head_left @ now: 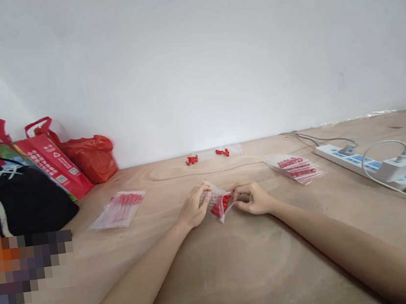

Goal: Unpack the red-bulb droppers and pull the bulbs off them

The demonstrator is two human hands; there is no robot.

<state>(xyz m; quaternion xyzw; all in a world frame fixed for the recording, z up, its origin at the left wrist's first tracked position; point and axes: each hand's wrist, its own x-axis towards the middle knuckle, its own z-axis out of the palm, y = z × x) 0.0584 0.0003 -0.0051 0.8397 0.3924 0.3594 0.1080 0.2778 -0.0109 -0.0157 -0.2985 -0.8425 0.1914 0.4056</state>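
Note:
A small clear zip bag [219, 203] with several small red pieces inside sits between my two hands, just above the wooden table [218, 278]. My left hand [194, 206] pinches its left side, fingers closed on the plastic. My right hand [252, 198] pinches the bag's right edge in the same way. More loose red pieces [191, 160] lie near the wall, and a second small group of red pieces [222, 152] lies on a clear bag there.
A stack of empty red-striped zip bags [296, 167] lies to the right, another stack of bags [119, 209] to the left. A white power strip [369, 165] with a plugged charger and cables runs along the right. Red shopping bags [55, 157] and a black bag [16, 202] stand at the left.

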